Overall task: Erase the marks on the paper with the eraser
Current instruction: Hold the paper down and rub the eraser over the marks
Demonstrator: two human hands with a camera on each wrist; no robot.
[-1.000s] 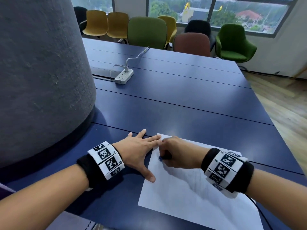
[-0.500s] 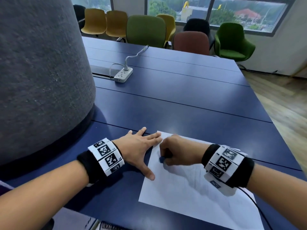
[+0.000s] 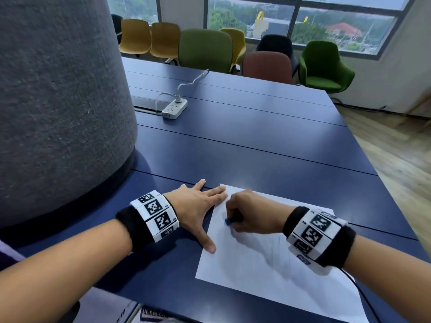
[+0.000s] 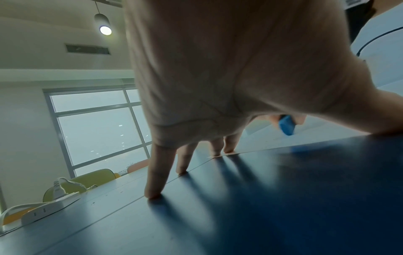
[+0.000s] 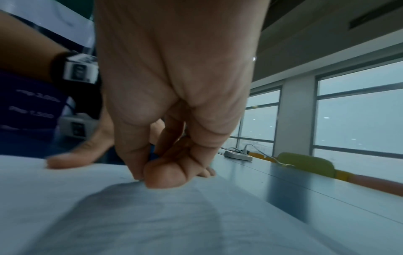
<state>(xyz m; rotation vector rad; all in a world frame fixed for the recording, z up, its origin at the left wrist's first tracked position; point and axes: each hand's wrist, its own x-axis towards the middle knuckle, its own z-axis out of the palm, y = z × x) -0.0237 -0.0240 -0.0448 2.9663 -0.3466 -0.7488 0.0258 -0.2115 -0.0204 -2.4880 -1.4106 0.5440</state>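
The paper [image 3: 268,271] is laid flat on the blue worktop [image 3: 256,141] and is pinned at its left edge by the spread fingers of the left hand [image 3: 196,206]. The blue eraser [image 3: 228,222] is pinched in the curled grip of the right hand [image 3: 249,213] and pressed near the sheet's upper left. Short, light strokes away from the pinned edge are probably best, so that creasing is avoided.

White paper [image 3: 268,271] lies on a dark blue table [image 3: 245,145]; the eraser [image 4: 286,125] is bright blue. Both wristbands [image 3: 155,215] carry black-and-white square codes on black cuffs.
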